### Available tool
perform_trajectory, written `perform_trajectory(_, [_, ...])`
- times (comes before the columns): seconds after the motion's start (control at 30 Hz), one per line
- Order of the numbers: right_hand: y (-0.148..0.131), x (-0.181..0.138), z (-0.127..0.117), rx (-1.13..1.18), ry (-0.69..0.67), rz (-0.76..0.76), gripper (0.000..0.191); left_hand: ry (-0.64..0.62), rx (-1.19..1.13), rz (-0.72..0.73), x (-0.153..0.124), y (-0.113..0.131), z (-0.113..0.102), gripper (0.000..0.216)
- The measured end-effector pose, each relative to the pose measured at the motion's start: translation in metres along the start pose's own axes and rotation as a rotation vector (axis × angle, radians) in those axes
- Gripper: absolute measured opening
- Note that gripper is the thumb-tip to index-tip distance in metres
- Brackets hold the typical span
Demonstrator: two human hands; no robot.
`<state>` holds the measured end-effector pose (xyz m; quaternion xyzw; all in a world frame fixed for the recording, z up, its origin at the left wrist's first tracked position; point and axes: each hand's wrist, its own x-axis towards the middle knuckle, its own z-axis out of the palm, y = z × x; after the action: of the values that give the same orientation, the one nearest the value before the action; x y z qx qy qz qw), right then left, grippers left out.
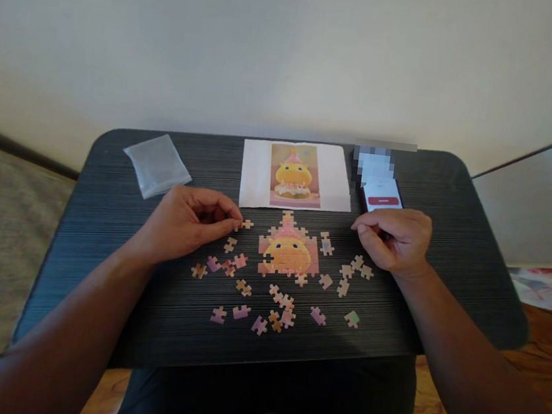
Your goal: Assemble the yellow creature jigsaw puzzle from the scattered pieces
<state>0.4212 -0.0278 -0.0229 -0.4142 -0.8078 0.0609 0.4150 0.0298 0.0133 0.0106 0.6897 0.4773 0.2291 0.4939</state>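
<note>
My left hand (pixel 199 221) is closed in a pinch on a small puzzle piece (pixel 247 224) at the left of the partly joined puzzle (pixel 288 251). The joined part shows a yellow animal face under a pink party hat. My right hand (pixel 392 237) rests at the right with its fingers curled in and nothing visible in them, just below the phone (pixel 381 186). Loose puzzle pieces lie around the joined part, among them a purple piece (pixel 241 312), a green-tinted piece (pixel 351 318) and a pale cluster (pixel 356 267) near my right hand.
A white sheet with a printed reference picture (pixel 296 176) lies behind the puzzle. To the left is a clear plastic bag (pixel 158 165). The dark table (pixel 162 333) has rounded corners and stands against a pale wall (pixel 293 56).
</note>
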Motion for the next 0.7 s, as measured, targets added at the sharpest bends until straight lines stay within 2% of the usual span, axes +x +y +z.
perform_trajectory(0.7, [-0.0004,-0.0010,-0.0003,0.006,0.005,0.022,0.014,0.008,-0.007,0.010,0.0000,-0.0040,-0.0006,0.015])
